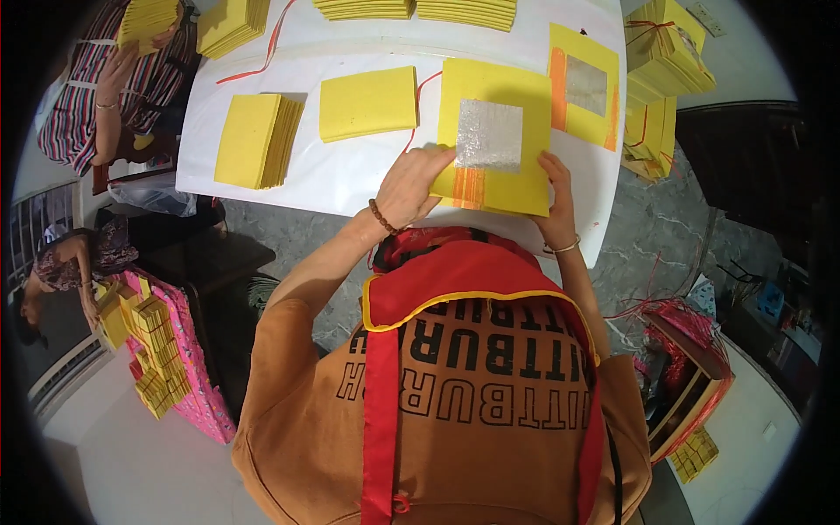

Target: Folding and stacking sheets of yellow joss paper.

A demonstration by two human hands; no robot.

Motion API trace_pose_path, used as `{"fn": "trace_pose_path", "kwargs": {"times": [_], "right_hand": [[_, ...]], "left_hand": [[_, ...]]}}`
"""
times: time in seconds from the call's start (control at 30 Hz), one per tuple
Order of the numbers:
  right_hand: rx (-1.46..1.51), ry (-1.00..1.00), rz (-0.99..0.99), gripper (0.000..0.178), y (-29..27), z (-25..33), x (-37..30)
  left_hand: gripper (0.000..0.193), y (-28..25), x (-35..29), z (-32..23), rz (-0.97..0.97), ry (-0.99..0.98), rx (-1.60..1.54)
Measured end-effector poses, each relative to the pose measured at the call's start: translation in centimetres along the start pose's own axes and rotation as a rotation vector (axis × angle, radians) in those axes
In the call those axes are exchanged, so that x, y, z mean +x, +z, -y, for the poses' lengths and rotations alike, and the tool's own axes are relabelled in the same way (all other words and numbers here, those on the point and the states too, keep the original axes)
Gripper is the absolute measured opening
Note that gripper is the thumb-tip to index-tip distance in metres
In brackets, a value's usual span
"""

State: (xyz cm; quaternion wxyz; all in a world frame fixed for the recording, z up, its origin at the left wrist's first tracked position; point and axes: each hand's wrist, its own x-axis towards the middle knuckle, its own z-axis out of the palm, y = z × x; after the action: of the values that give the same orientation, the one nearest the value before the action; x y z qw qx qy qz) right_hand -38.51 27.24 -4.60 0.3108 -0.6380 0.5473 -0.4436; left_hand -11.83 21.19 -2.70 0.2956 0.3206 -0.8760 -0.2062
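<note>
Both my hands are at a stack of yellow joss paper (499,87) at the table's near edge. Its top sheet bears a silver foil square and orange brush strokes. My left hand (413,185) grips the stack's left edge, thumb over the top sheet. At the right edge, the fingers of my right hand (558,199) curl against the paper. A similar sheet with foil (588,86) lies beyond that hand. To the left rest a flat yellow stack (367,103) and a thick folded stack (249,140). Red string (426,90) runs between the flat stack and the held one.
More yellow stacks (465,12) line the white table's far side, near another red string (273,44). Tied bundles (669,61) stand at right. A person in stripes (87,96) holds paper at upper left; another (74,258) bends over bundles on pink cloth (197,372).
</note>
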Motion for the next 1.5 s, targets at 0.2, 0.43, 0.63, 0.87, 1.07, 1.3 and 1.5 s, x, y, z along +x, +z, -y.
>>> {"fn": "trace_pose_path", "kwargs": {"times": [0.2,0.43,0.63,0.87,1.07,1.3,1.5], "right_hand": [[-0.221,0.049,-0.135,0.074,0.2,1.9,0.2],[1.424,0.654,-0.317,0.052,0.3,5.1,0.8],[0.951,0.632,-0.431,0.045,3.3,4.4,1.1],[0.326,0.219,-0.083,0.032,-3.3,7.2,2.0],[0.361,0.258,-0.023,0.04,-2.3,5.6,1.8],[0.366,0.369,0.149,0.036,-2.6,4.1,1.3],[0.628,0.584,-0.117,0.032,-2.2,4.4,2.6]], "left_hand": [[0.043,-0.4,0.5,0.4,0.007,0.063,0.017],[0.023,0.5,1.2,-0.7,-0.122,-0.055,-0.071],[0.043,-0.9,2.6,-2.2,0.241,0.16,0.006],[0.099,-4.5,7.8,1.6,-0.397,-0.14,-0.275],[0.104,-3.7,7.2,2.9,-0.214,-0.337,-0.899],[0.059,-4.0,5.9,2.9,-0.06,-0.463,-1.117],[0.04,-5.9,7.5,1.3,-0.073,-0.488,-1.075]]}}
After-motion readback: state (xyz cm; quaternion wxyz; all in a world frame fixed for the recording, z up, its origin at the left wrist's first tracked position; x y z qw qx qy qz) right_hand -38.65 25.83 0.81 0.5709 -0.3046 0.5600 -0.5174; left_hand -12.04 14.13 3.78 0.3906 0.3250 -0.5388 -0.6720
